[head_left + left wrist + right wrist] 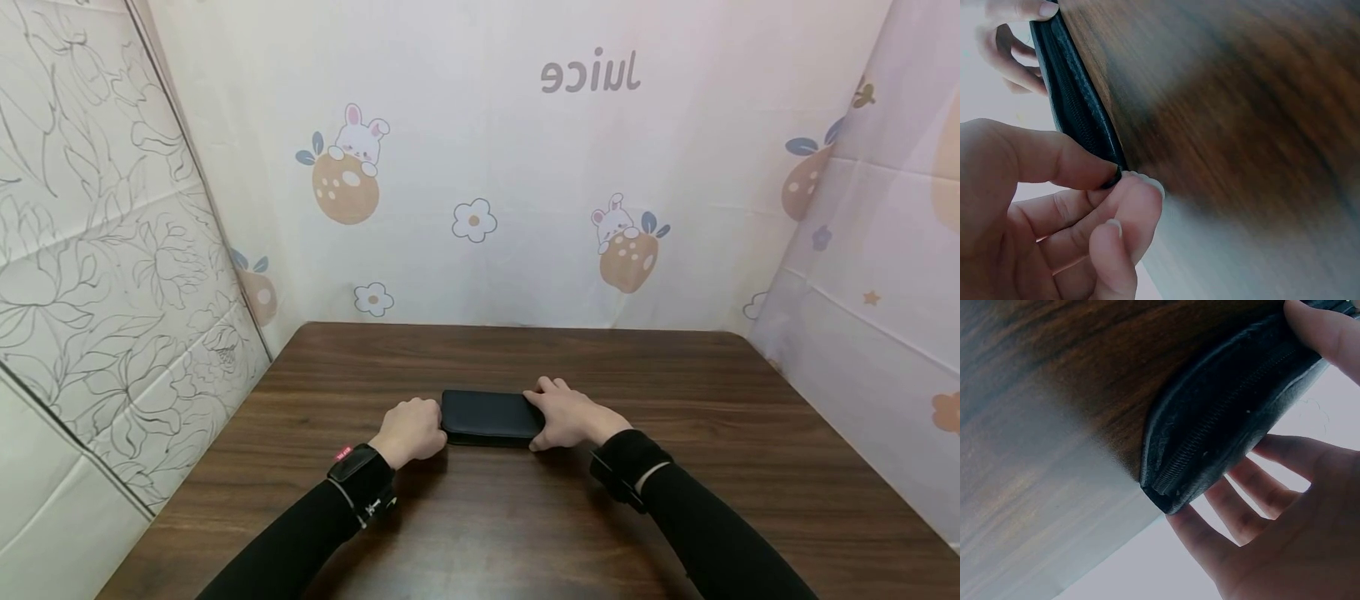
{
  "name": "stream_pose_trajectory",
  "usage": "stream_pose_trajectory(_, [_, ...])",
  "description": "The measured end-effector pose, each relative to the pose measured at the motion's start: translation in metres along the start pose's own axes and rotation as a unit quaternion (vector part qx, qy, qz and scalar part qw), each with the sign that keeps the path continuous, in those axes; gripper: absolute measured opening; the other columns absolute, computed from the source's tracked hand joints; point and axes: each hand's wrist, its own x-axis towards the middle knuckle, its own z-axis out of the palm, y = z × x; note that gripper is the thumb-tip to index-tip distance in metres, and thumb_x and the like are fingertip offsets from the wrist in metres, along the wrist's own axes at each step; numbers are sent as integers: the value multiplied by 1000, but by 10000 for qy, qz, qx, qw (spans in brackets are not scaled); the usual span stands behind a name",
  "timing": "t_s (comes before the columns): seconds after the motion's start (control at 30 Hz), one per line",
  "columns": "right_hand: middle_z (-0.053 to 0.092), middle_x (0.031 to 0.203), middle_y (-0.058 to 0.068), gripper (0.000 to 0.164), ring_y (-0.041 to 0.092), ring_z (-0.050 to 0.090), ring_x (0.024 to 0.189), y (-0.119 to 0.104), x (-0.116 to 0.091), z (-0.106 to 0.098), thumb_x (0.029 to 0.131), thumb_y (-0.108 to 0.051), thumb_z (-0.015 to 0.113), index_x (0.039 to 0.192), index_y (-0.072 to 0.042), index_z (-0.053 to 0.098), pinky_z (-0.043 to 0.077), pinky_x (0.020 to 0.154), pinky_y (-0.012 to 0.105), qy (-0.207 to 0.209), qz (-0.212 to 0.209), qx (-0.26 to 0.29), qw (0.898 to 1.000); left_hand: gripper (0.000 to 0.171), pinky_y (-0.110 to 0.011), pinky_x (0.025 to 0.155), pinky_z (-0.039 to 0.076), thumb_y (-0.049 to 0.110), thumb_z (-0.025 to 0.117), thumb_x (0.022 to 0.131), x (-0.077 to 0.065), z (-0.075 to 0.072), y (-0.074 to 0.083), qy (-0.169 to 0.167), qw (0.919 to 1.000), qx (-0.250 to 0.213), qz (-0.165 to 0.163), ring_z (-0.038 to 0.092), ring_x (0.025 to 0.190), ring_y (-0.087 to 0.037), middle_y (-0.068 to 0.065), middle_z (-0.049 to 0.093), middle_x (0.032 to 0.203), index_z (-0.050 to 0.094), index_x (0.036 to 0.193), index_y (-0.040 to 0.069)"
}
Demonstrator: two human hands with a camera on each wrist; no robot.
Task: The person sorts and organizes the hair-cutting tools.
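Observation:
A black zip-around wallet (487,414) lies flat on the wooden table, its zipper (1210,422) running along the edge. At its left end my left hand (410,432) pinches a small black tab, seemingly the zipper pull (1112,180), between thumb and index finger. The other left fingers curl in towards the palm. My right hand (567,414) holds the wallet's right end, the thumb on the near side and the fingers spread along the far side. In the right wrist view the zipper teeth look joined at this end.
The brown table (480,517) extends around the wallet on all sides. Behind it hangs a pale curtain (480,150) with rabbit and fruit prints. A flower-patterned panel (112,250) stands on the left, and another curtain (892,275) on the right.

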Motion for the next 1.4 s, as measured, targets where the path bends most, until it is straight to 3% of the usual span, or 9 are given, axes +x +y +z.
stream_pose_trajectory(0.27, [42, 142, 15, 86, 33, 43, 125, 1, 0, 1, 84, -38, 82, 153, -6, 44, 46, 95, 47, -5, 3, -13, 10000, 40, -30, 52, 25, 5, 62, 86, 4, 0, -4, -67, 9999, 58, 55, 29, 50, -13, 5, 28, 54, 38, 57, 18])
stream_pose_trajectory(0.57, [42, 144, 15, 86, 33, 43, 126, 1, 1, 1, 84, -38, 82, 154, -6, 44, 46, 95, 48, -18, 36, 30, 10000, 39, -32, 54, 32, 1, 61, 85, 9, 0, -5, 54, 9995, 277, 122, 35, 51, -16, 3, 30, 54, 37, 58, 16])
stream_pose_trajectory(1.1, [42, 144, 14, 86, 33, 42, 127, 2, 0, 2, 84, -38, 83, 154, -6, 44, 46, 96, 48, 10, 28, 40, 10000, 38, -34, 55, 35, 4, 63, 85, 11, 1, -6, -10, 9994, 349, -51, 38, 52, -16, 3, 31, 55, 37, 60, 16])
stream_pose_trajectory(1.4, [42, 144, 14, 86, 33, 42, 127, 0, -1, 1, 84, -38, 82, 154, -6, 44, 46, 96, 47, -28, 24, 45, 10000, 32, -32, 54, 28, 1, 59, 86, 13, 0, -9, -44, 9997, 227, -77, 34, 54, -15, 3, 31, 59, 42, 62, 16])
